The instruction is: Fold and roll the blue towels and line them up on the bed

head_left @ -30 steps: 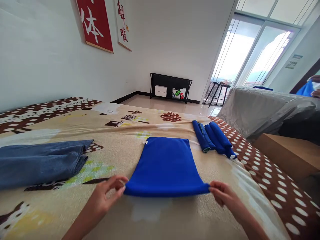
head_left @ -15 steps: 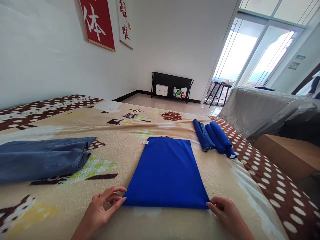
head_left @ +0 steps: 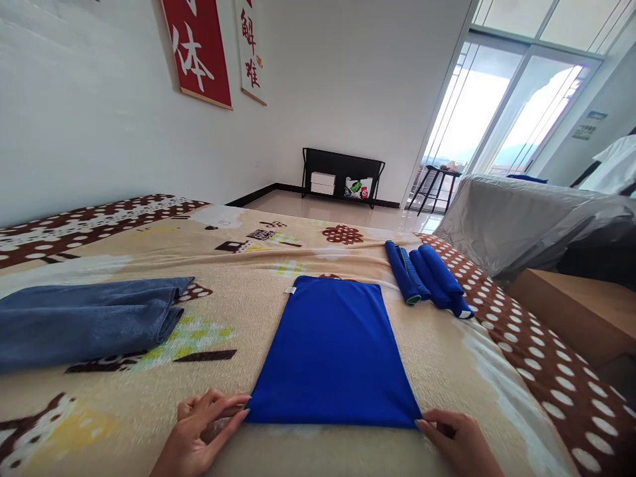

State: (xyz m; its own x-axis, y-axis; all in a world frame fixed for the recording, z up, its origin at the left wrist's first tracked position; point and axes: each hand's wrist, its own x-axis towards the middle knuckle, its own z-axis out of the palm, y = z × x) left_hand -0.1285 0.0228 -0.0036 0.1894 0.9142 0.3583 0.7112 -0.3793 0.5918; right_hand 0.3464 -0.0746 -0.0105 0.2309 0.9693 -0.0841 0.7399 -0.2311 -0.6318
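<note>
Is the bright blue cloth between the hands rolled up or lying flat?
Flat. The blue cloth lies as a smooth rectangle on the blanket; left hand and right hand touch its near corners.

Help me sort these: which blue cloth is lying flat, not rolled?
The blue cloth between both hands, left hand and right hand, lies flat; the rolled cloths sit farther right.

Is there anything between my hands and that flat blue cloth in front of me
Nothing visible is in the way. The left hand touches the near left corner of the flat blue cloth, and the right hand touches its near right corner. The rolled blue cloths and the grey-blue towel lie off to the sides.
</note>
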